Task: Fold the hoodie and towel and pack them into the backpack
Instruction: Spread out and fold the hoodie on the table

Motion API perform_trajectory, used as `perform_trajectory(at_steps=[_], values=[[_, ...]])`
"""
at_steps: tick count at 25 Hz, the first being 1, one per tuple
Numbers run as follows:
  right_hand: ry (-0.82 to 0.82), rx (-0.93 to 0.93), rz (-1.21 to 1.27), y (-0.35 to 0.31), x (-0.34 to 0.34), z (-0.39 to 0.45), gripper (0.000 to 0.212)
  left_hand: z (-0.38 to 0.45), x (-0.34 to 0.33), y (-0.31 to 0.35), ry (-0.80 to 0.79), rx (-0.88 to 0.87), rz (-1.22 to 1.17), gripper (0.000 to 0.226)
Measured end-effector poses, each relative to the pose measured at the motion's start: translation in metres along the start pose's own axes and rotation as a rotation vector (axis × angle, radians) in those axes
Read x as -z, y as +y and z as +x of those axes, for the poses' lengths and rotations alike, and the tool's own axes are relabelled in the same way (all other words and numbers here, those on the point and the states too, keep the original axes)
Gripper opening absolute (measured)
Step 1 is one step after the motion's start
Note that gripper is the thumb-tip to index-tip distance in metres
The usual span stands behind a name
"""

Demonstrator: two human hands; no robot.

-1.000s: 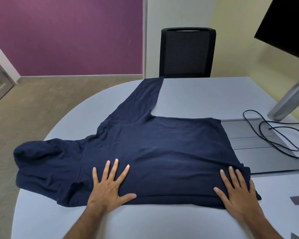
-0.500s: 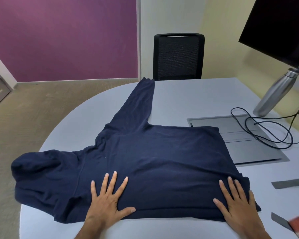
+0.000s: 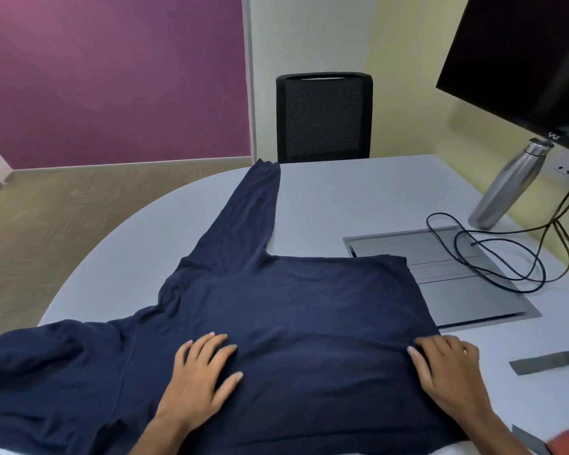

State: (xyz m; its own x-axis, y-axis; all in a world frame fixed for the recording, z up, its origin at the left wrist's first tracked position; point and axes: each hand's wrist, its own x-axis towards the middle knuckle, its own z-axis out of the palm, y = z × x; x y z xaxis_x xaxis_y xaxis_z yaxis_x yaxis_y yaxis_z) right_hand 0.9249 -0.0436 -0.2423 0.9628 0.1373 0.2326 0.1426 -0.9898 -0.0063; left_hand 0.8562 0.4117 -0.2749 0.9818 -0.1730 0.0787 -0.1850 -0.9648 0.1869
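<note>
Now: left hand [image 3: 200, 376] flat, fingers slightly bent, pressing the hoodie [image 3: 296, 323] near its hood end | right hand [image 3: 447, 372] fingers curling at the hem edge at 3 o'clock | hoodie spread on table [image 3: 358, 198], one sleeve toward 12 | bare tabletop at 1 o'clock | cable [image 3: 493, 254], bottle [image 3: 509, 185] at 2.

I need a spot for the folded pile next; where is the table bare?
Bare grey table lies between the navy hoodie's outstretched sleeve, the black mesh chair and the recessed grey panel. Crowded: black cable and steel bottle far right, grey tape strips beside the right hand. The left hand rests on the hoodie.
</note>
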Motion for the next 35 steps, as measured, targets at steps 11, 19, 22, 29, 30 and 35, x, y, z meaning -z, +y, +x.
perform_trajectory(at_steps=[11,19,22,29,30,35], values=[[-0.356,0.002,-0.039,-0.003,-0.037,0.202,0.053,0.253,0.022,-0.002,-0.202,0.005,0.275,0.053],[-0.477,0.073,-0.192,-0.001,-0.068,0.238,0.076,0.294,0.008,-0.008,-0.249,-0.188,0.340,0.051],[-0.358,0.118,-0.244,0.000,-0.065,0.236,0.050,0.295,0.005,0.000,-0.208,-0.121,0.434,0.036],[-0.263,0.150,-0.241,0.006,-0.038,0.205,0.038,0.262,0.020,-0.007,0.018,-0.178,0.428,0.010],[-0.251,0.149,-0.222,0.008,-0.035,0.197,0.036,0.256,0.024,-0.008,0.051,-0.217,0.426,0.013],[-0.153,0.188,-0.168,0.014,-0.017,0.154,0.048,0.205,0.052,-0.003,0.113,-0.372,0.397,0.013]])
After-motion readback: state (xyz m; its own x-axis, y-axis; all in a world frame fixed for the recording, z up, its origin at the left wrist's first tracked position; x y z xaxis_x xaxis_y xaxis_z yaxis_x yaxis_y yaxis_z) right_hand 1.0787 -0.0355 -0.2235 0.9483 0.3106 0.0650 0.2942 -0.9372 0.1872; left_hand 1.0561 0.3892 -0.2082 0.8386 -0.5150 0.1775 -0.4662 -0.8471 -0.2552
